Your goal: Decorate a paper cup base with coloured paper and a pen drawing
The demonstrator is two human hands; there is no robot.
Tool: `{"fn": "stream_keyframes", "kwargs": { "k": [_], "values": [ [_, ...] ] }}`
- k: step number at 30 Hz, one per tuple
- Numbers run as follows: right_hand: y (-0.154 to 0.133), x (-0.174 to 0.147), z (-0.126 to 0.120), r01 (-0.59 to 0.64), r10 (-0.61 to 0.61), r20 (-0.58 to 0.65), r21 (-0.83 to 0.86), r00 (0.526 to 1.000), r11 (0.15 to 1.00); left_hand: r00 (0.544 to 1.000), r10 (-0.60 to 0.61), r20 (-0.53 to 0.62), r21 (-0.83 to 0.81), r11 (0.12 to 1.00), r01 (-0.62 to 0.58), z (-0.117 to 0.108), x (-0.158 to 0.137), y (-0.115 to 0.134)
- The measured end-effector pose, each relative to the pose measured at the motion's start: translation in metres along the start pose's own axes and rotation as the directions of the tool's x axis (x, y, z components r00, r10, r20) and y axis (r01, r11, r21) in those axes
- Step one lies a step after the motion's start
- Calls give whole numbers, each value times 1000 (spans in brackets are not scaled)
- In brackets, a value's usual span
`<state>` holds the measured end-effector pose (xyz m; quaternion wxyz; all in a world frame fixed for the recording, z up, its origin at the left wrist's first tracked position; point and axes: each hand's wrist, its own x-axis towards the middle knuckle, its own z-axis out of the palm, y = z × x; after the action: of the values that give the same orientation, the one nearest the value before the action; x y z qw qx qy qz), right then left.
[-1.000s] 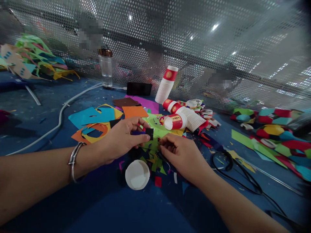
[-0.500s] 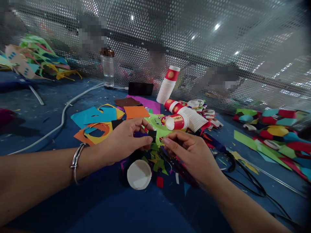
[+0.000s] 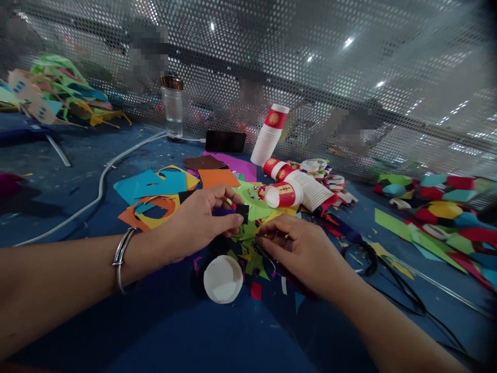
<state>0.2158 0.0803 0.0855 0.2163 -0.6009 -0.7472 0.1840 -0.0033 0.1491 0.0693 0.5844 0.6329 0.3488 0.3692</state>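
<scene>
My left hand (image 3: 202,223), with a bangle on the wrist, pinches a small black piece of paper (image 3: 243,213) between thumb and forefinger. My right hand (image 3: 306,254) is just to its right, fingers closed together low over the pile of cut paper scraps (image 3: 254,263). Whatever lies between those fingertips is too small to make out. In front of both hands sits a round white cup piece (image 3: 223,280). A red and white paper cup (image 3: 288,195) lies on its side beyond my right hand, on green paper (image 3: 248,199).
Stacked paper cups (image 3: 269,137) lean near the mesh screen (image 3: 217,67). Also there are a phone (image 3: 225,141), a glass bottle (image 3: 173,111), a white cable (image 3: 103,181), blue paper (image 3: 155,184) and orange paper (image 3: 218,178). Black cords (image 3: 404,295) lie at right.
My right hand has lowered slightly toward the scraps, its fingers turned further down. The black paper in my left hand has risen a little.
</scene>
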Motion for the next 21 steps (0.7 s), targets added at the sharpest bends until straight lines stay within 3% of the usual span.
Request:
{"fn": "stream_keyframes", "kwargs": {
  "k": [6, 12, 21],
  "values": [
    [-2, 1, 0, 16, -14, 17, -126, 1000, 992, 998, 55, -33, 23, 998, -54, -3, 0, 1],
    [-4, 0, 3, 9, -4, 31, -166, 1000, 986, 935, 253, -249, 88, 967, -239, -12, 5, 8],
    [-5, -4, 3, 6, -1, 28, -188, 1000, 982, 971, 195, -142, 117, 977, -179, -10, 2, 4]
  ]
}}
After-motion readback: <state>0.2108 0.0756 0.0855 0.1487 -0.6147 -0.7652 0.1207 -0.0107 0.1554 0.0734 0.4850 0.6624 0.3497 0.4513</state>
